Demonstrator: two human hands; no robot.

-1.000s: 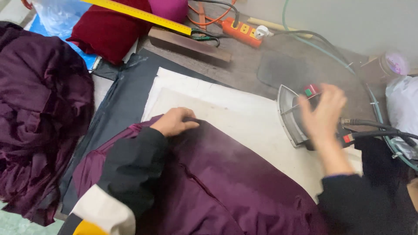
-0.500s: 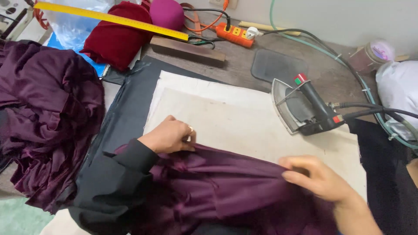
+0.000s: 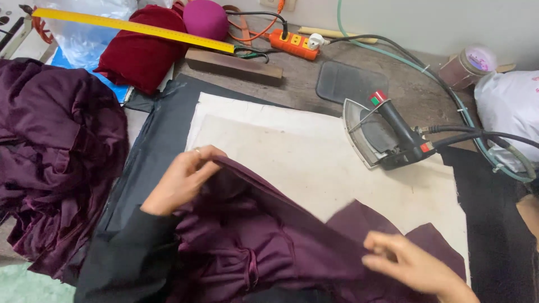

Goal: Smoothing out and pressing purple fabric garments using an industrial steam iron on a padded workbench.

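My left hand (image 3: pixel 182 179) pinches the purple cloth's (image 3: pixel 269 247) folded edge, lifting it over the white pad (image 3: pixel 314 163). My right hand (image 3: pixel 412 266) grips the same edge lower down. The iron (image 3: pixel 387 134) rests beyond, untouched.

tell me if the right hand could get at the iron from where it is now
Probably yes. The right hand grips the purple fabric's edge, and the iron sits up and beyond it on the pressing cloth. Only bare cloth lies between them, though the hand would have to let go first.
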